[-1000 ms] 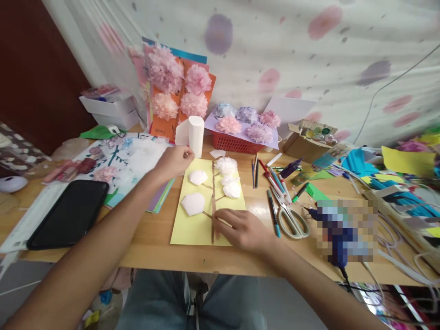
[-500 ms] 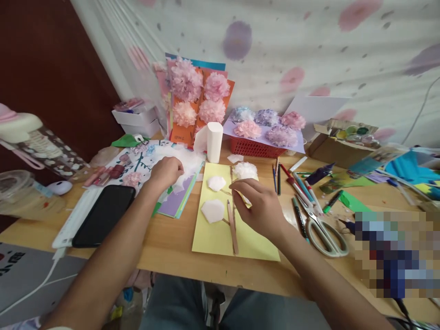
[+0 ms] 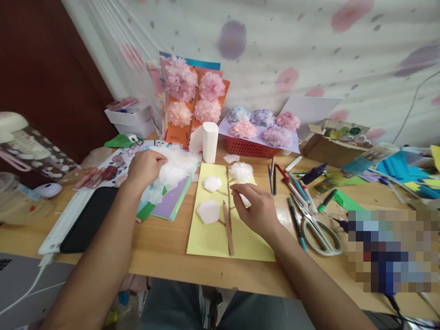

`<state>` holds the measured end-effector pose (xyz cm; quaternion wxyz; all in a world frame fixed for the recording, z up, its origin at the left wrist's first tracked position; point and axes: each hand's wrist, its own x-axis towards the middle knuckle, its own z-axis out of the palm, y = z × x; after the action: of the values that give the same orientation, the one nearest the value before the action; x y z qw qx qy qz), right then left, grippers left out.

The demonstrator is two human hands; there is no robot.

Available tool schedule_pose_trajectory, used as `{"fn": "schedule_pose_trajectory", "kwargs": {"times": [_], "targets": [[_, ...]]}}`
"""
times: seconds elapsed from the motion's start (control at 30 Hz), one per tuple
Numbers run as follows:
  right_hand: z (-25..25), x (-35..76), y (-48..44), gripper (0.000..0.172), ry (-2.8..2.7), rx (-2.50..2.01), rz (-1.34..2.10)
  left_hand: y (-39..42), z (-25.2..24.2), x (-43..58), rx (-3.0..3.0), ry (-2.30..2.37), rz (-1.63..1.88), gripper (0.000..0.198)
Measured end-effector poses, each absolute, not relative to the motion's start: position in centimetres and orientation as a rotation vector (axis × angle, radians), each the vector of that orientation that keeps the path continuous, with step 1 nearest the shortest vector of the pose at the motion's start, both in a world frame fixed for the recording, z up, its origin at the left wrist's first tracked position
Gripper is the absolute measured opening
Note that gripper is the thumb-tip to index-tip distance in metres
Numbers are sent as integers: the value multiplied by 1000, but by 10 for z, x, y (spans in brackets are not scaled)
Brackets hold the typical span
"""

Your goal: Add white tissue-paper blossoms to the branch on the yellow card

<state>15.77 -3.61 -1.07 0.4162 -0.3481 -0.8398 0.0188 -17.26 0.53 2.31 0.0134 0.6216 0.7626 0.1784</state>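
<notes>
A yellow card (image 3: 213, 238) lies on the wooden table with a brown paper stem (image 3: 227, 229) glued down its middle. Two flat white tissue flowers (image 3: 208, 211) sit left of the stem and a fluffed white one (image 3: 241, 171) at its top. My right hand (image 3: 256, 208) rests on the card right of the stem, fingers pinched on a white tissue flower that is mostly hidden under it. My left hand (image 3: 144, 167) is closed on a pile of loose white tissue (image 3: 177, 168) lying on coloured paper sheets to the left.
A white tissue roll (image 3: 209, 142) stands behind the card. A red basket (image 3: 252, 149) and finished flower cards stand at the back. Pens and scissors (image 3: 318, 229) lie to the right, a black phone (image 3: 89, 220) to the left. A cardboard box of paints (image 3: 335, 142) sits far right.
My left hand has moved left from near the tissue roll to the loose tissue pile and closed on it. My right hand went from the stem's lower end up to the flower beside it.
</notes>
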Motion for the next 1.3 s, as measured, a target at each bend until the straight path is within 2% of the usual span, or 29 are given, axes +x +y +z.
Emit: {"fn": "schedule_pose_trajectory", "kwargs": {"times": [0.17,0.27,0.4,0.47,0.53,0.63,0.7,1.0,1.17,1.3], "targets": [[-12,157,-37,18,-2127,-902,72,7,23,-175,1918,2437,842,28],[-13,157,-37,19,-2108,-927,68,7,28,-164,1987,2426,1148,25],[-10,154,-38,18,-1995,-969,162,1,32,-119,1925,2001,1543,27],[-6,152,-39,16,-1849,-1001,400,-4,31,-86,1791,1620,1461,29],[-1,151,-39,21,-1651,-1020,778,-11,31,-55,1697,1345,1238,33],[3,152,-36,30,-1375,-1008,1281,-20,29,-24,1677,1171,1078,29],[1,154,-34,30,-1256,-1006,1425,-24,26,-16,1659,1133,1061,27],[-5,153,-33,21,-1097,-986,1408,-35,10,-26,1215,1069,995,35],[-4,153,-34,29,-1112,-1009,1425,-35,8,-24,1189,1061,999,27],[-5,155,-32,23,-1142,-1016,1436,-35,8,-24,1168,1075,1004,25]]}}
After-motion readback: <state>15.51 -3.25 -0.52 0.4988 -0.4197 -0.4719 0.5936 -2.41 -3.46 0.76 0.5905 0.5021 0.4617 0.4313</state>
